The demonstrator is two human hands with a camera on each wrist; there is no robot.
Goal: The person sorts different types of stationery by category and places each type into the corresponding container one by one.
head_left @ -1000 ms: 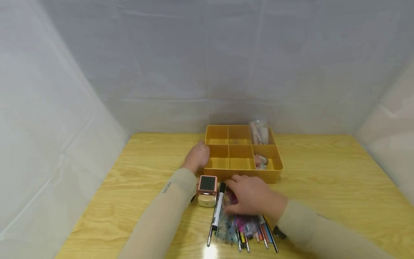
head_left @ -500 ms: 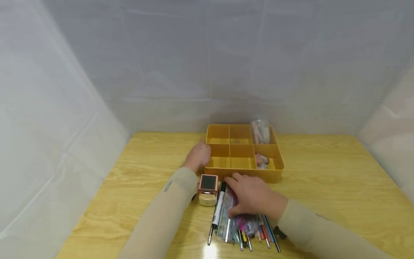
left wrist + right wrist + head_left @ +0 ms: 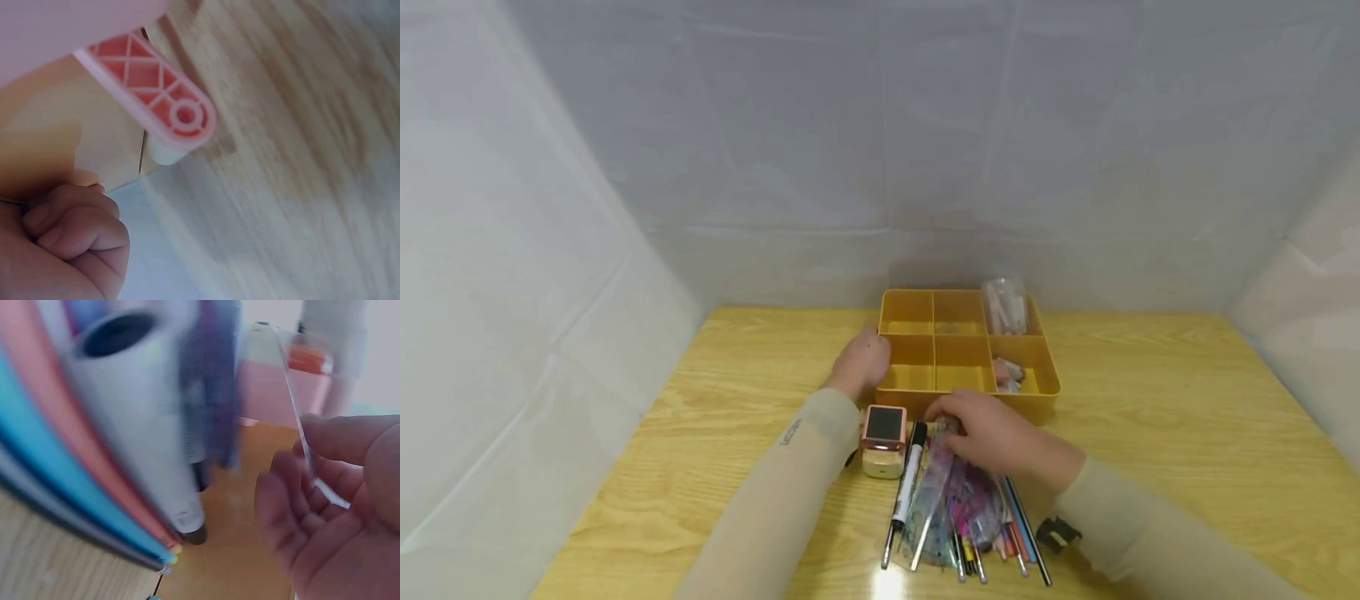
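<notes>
Pinching the 12 o'clock end of a clear, patterned plastic ruler (image 3: 932,492), with the right-hand grip (image 3: 992,433) narrowed to thumb and fingertips on the thin transparent edge (image 3: 300,425). Lay with its long axis running roughly from 12 to 6 o'clock, tipped slightly toward 7, the near end resting on a heap of coloured pens and pencils (image 3: 1000,533) at 6 o'clock on the pale wooden surface (image 3: 1150,433). Trailed back toward 6 o'clock from the fingers, so nearly the whole length sat on the wrist side of the hold. Judged far nearer to the right-hand grip than to the other.

Rested the left-hand grip (image 3: 861,362) against the 9 o'clock wall of a yellow plastic six-compartment tray (image 3: 970,408), fingers curled (image 3: 69,244); could not tell whether anything of the wall was actually clasped. Stood just past the ruler's pinched end, at 12 o'clock from it, near but not seen touching.

Held a clear bag of small items (image 3: 1003,307) in the far compartment on the 3 o'clock side, and a second small bundle (image 3: 1006,372) in the near compartment on that side. Flanked at 9 o'clock of the ruler by a black-and-white marker pen (image 3: 907,479) and, beyond it, a small pink-and-cream device with a dark square screen (image 3: 882,437).
</notes>
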